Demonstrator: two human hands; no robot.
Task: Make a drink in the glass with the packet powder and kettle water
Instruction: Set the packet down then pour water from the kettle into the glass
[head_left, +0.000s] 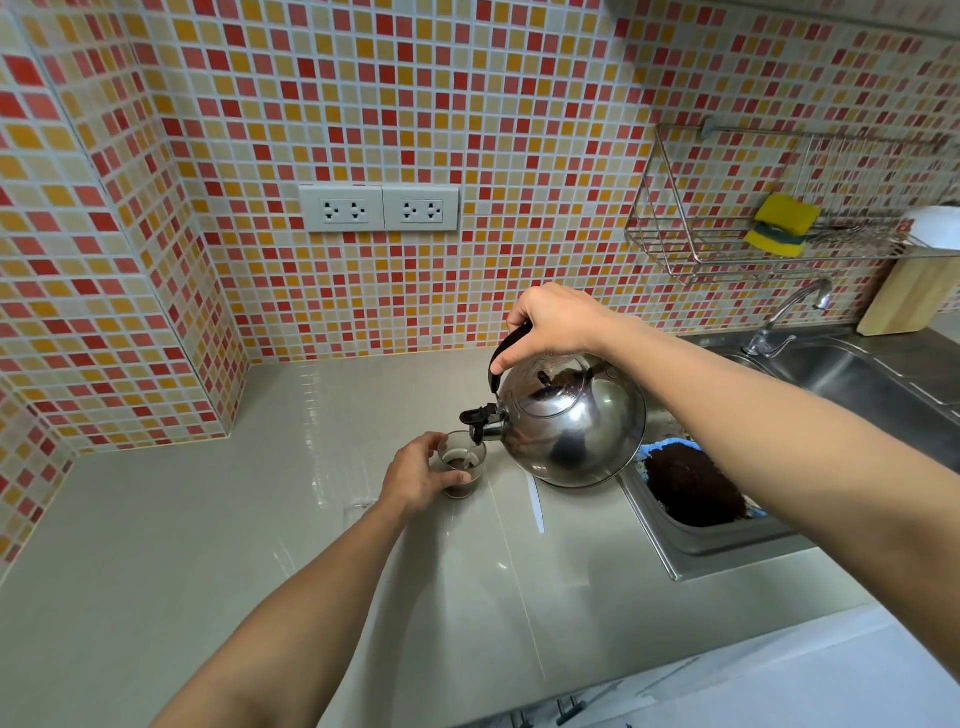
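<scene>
A small clear glass (464, 464) stands on the grey counter (208, 519) with dark liquid in its bottom. My left hand (418, 475) wraps around its left side. My right hand (556, 325) grips the black handle of a shiny steel kettle (576, 421), which is tilted left. Its black spout hangs just over the glass rim, and a thin stream of water runs into the glass. A white strip (535, 501), maybe the packet, lies flat on the counter under the kettle.
A small steel sink basin (691, 551) to the right holds dark grounds (693, 486) on blue material. A larger sink (857, 384) and tap (789, 317) lie beyond. A wire rack (727, 249) with a yellow sponge (782, 226) hangs on the tiled wall. Sockets (379, 208) sit behind.
</scene>
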